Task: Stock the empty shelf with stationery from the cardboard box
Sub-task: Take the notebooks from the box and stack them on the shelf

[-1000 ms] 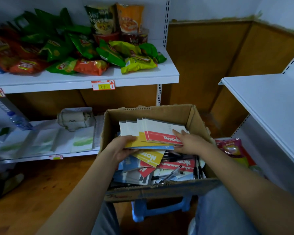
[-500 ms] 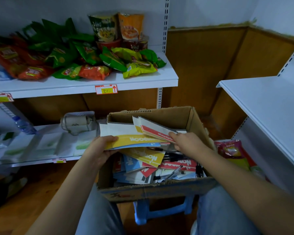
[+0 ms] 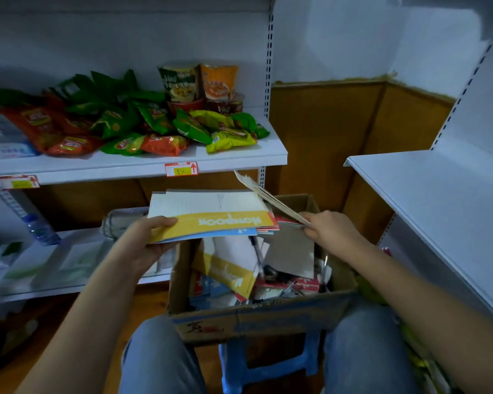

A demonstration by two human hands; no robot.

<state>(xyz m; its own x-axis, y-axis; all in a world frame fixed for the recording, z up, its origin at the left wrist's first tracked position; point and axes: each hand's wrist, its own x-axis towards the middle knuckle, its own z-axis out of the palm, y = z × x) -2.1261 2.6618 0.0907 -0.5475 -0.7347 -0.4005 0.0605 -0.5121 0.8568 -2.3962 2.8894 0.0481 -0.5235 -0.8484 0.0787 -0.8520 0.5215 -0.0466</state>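
Above the cardboard box [image 3: 256, 314], left hand [image 3: 143, 243] grips the notebook stack [image 3: 211, 217] by its left edge; right hand [image 3: 329, 228] pinches one tilted notebook [image 3: 265, 196].

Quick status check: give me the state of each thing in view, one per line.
Left hand: grips notebook stack.
Right hand: pinches one tilted notebook.
Notebook stack: lifted above box, flat.
Box: open, still holds stationery, sits on stool.
Right shelf: bare.
Left shelf: stocked with snacks.
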